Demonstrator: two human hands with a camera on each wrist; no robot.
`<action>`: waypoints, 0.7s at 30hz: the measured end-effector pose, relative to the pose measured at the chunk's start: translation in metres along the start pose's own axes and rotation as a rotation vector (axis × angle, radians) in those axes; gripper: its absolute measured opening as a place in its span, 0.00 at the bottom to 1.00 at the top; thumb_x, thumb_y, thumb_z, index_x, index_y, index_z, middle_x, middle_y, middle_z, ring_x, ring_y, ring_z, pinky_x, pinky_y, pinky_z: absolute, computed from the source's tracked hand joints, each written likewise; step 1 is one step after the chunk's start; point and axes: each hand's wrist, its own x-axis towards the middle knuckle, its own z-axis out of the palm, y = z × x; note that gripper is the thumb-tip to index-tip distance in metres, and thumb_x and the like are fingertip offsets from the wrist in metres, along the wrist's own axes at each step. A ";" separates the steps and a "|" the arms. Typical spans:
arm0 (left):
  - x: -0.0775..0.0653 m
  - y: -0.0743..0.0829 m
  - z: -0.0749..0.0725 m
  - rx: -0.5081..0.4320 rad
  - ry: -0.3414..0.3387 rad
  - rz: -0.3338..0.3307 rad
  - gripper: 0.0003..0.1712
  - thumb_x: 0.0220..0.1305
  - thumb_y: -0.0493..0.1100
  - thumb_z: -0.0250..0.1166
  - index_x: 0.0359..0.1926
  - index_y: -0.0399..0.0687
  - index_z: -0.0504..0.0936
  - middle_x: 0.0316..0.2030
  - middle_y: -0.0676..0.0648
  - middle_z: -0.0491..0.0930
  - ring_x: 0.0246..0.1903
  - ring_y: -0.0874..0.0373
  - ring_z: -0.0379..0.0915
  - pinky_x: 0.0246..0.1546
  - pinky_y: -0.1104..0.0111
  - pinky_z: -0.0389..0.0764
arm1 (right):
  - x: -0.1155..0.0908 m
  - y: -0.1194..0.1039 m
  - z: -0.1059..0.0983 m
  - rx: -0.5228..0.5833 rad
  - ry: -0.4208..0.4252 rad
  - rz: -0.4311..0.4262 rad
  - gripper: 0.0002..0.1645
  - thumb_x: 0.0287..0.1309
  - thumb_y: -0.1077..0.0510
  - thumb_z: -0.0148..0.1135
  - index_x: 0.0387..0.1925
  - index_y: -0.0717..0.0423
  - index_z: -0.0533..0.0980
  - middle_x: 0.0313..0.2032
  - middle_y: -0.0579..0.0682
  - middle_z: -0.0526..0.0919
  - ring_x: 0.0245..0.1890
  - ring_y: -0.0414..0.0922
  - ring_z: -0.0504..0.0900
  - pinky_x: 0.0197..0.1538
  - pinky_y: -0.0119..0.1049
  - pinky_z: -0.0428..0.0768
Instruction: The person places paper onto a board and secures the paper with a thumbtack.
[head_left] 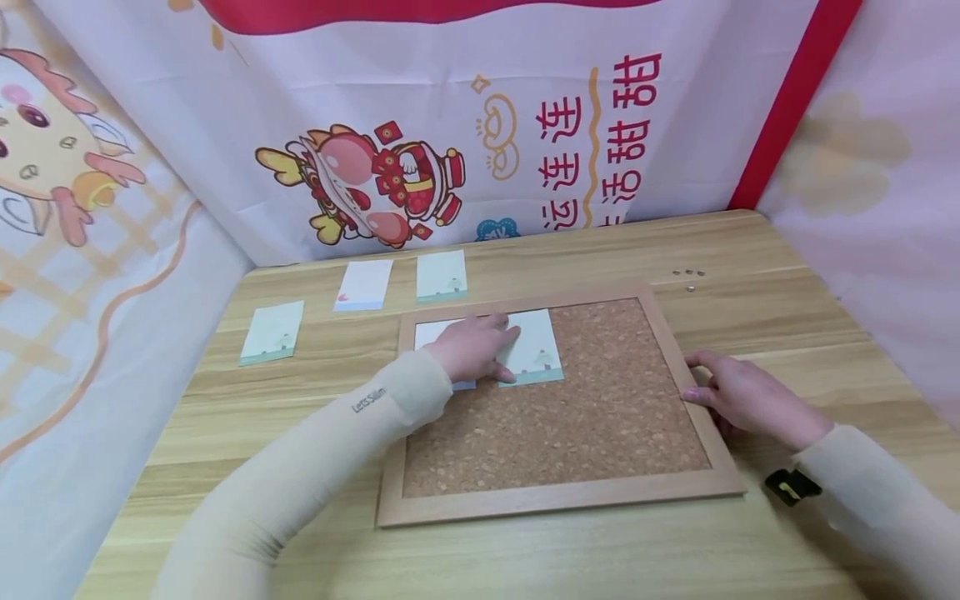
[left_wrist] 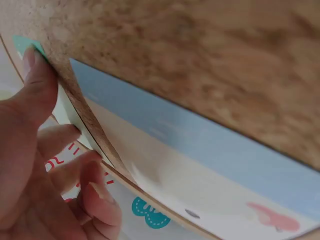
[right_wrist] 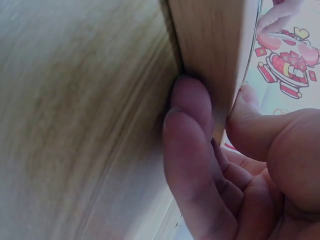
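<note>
A wood-framed cork board point(head_left: 555, 433) lies on the table. At its upper left is a white note with a blue edge point(left_wrist: 190, 135), mostly hidden behind my left hand point(head_left: 472, 346) in the head view. My left thumb and fingertips press on the green-edged note point(head_left: 536, 342) beside it; the thumb point(left_wrist: 40, 80) is at that note's green corner in the left wrist view. My right hand point(head_left: 750, 400) grips the board's right frame side, thumb on top and fingertips point(right_wrist: 187, 130) against the outer side, low at the tabletop.
Beyond the board lie a white note with a blue edge point(head_left: 363, 285) and a green-edged note point(head_left: 441, 277). Another green-edged note point(head_left: 272, 333) is at the left. Several small shiny pieces point(head_left: 690, 272) rest at the back right. A printed cloth point(head_left: 555, 50) hangs behind the table.
</note>
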 end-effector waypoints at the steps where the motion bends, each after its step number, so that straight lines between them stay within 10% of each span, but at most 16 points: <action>1: -0.001 -0.001 0.000 0.012 -0.008 0.008 0.45 0.60 0.65 0.65 0.74 0.53 0.65 0.70 0.39 0.63 0.63 0.46 0.67 0.57 0.56 0.73 | 0.001 0.000 0.000 0.000 -0.001 0.002 0.34 0.71 0.54 0.57 0.67 0.72 0.59 0.18 0.48 0.77 0.16 0.44 0.77 0.21 0.41 0.75; 8: -0.006 -0.010 0.001 -0.040 -0.092 0.046 0.40 0.63 0.66 0.61 0.74 0.75 0.59 0.75 0.38 0.51 0.66 0.44 0.65 0.44 0.61 0.78 | 0.004 -0.004 -0.004 -0.027 -0.007 -0.033 0.34 0.70 0.51 0.59 0.66 0.70 0.62 0.18 0.47 0.77 0.16 0.44 0.78 0.23 0.41 0.75; 13: -0.009 -0.010 0.003 -0.109 -0.122 0.053 0.38 0.66 0.63 0.59 0.74 0.79 0.57 0.76 0.37 0.43 0.39 0.49 0.81 0.29 0.65 0.74 | 0.014 -0.001 -0.026 -0.095 -0.027 -0.036 0.29 0.69 0.51 0.60 0.60 0.69 0.71 0.20 0.48 0.78 0.19 0.44 0.78 0.25 0.40 0.75; 21: -0.009 -0.005 0.005 -0.195 -0.153 0.063 0.33 0.71 0.55 0.57 0.72 0.87 0.56 0.77 0.35 0.35 0.18 0.56 0.67 0.24 0.65 0.71 | 0.071 0.030 -0.083 -0.177 0.131 -0.022 0.18 0.70 0.61 0.55 0.50 0.75 0.76 0.23 0.52 0.81 0.22 0.46 0.79 0.28 0.42 0.76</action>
